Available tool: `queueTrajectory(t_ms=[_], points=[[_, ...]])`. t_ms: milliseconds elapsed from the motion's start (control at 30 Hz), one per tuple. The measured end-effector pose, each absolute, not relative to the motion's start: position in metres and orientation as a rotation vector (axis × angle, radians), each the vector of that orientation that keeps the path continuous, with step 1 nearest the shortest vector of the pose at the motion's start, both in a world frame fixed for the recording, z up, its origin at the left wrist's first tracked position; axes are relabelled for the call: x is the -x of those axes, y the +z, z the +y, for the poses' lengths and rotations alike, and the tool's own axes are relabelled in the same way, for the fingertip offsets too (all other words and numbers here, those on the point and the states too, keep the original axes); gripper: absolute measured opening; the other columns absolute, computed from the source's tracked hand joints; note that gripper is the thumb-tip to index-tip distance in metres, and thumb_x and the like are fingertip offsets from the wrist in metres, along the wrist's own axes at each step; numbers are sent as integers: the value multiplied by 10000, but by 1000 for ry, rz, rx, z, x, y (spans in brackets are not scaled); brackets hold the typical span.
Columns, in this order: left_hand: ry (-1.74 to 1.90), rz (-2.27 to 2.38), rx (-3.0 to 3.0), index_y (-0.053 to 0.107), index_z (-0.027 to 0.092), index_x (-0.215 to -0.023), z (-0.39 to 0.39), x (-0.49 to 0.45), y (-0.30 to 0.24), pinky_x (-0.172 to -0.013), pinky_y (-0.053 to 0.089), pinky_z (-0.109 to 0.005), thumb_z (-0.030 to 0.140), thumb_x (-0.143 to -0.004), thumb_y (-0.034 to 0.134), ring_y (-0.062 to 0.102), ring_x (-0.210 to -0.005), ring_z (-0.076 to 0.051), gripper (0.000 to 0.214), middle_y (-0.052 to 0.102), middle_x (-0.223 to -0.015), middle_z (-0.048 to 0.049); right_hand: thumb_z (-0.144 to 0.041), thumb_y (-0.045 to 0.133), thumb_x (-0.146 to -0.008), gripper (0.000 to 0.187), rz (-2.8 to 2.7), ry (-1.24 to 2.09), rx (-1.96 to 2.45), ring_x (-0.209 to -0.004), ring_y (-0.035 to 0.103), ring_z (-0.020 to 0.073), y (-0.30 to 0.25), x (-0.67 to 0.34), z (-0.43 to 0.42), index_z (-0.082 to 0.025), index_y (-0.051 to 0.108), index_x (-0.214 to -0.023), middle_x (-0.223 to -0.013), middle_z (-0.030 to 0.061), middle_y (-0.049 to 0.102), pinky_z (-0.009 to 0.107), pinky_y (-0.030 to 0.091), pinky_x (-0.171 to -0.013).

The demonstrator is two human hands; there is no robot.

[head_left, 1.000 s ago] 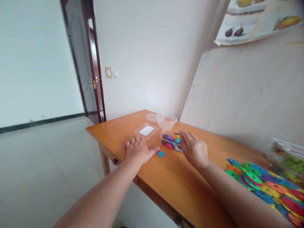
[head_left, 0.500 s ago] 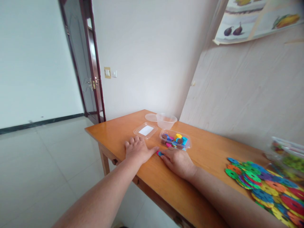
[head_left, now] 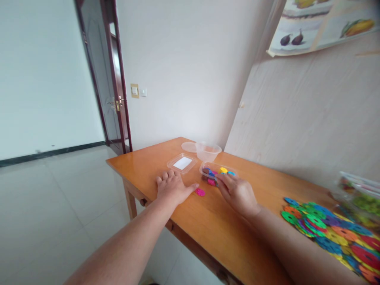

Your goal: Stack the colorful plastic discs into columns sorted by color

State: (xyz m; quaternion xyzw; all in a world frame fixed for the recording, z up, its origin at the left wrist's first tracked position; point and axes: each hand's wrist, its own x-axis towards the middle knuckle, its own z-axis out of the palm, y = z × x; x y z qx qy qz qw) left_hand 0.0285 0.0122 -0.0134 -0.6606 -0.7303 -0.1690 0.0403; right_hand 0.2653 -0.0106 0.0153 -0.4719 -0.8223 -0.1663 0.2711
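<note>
The right hand (head_left: 237, 192) rests on the tabletop (head_left: 142, 168), back upward. Its fingers are bent and bunched against the near rim of a clear plastic container (head_left: 216, 164). The back of the hand hides the fingertips, so it cannot be told whether they pinch anything. The container holds a jumble of small coloured discs in yellow, blue, pink and brown.

The left hand (head_left: 173, 189) is open and pressed flat on the wood. It lies to the left of the container and a little nearer the person, with the thumb stretched out toward the container.

A single pink disc (head_left: 200, 192) lies flat on bare wood at the container's near left side. It is just beside the tip of the left thumb and apart from the right hand, so the left hand is the nearer of the two. From the right hand's fingertips the disc lies to the left and slightly toward the person. It is round, with no long axis.

Just left of the container sits a clear rectangular lid with a white label (head_left: 182, 163). Behind the container stands a round clear bowl (head_left: 208, 151) with a round lid (head_left: 189, 147) beside it. Well to the container's right, a spread of coloured discs (head_left: 326, 231) covers the wood.
</note>
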Motion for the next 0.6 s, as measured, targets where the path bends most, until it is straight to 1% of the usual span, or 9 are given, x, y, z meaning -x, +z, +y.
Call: queueTrajectory(t_ms=[100,233,333,433,500,600], points=[[-482,-2251,2025,550,133,-1264,11,-28,-12,-968,299,-534,904,-648,303,455,-1168,-389,1017,558,-1278,-228,-371,432,-985,303,-2418,-254,1220,-885,670,183,8,-246,-21,-230,671,-1108,-991,62,734,271,457,-731],[-452,-2264,2030,552,145,-1261,10,-29,-11,-966,293,-525,901,-659,281,446,-1180,-388,1003,555,-1276,-221,-434,433,-977,320,-2474,-114,1367,-839,675,187,4,-227,-25,-248,682,-1054,-937,43,744,272,440,-661],[-455,-2260,2030,553,141,-1259,10,-29,-11,-967,292,-527,934,-632,249,439,-1180,-387,1057,555,-1275,-223,-399,417,-986,319,-2501,-86,1393,-818,672,175,1,-224,-24,-238,691,-966,-897,35,745,264,430,-657],[-476,-2252,2031,552,139,-1263,10,-29,-11,-969,290,-527,941,-621,254,439,-1181,-388,1070,552,-1280,-231,-363,390,-1001,343,-2495,-164,1324,-837,668,171,2,-229,-22,-219,689,-910,-907,47,741,265,439,-702],[-479,-2258,2038,543,140,-1281,11,-29,-11,-971,285,-524,932,-627,271,435,-1190,-392,1063,543,-1295,-236,-355,382,-1007,344,-2410,-248,1280,-864,666,175,7,-237,-18,-218,692,-947,-940,61,737,268,448,-734],[-460,-2272,2051,522,135,-1317,10,-29,-9,-974,280,-523,924,-636,288,422,-1211,-400,1069,530,-1321,-238,-359,393,-1004,333,-2114,-402,1363,-905,667,200,17,-252,-10,-218,656,-1153,-1014,87,728,280,465,-732]])
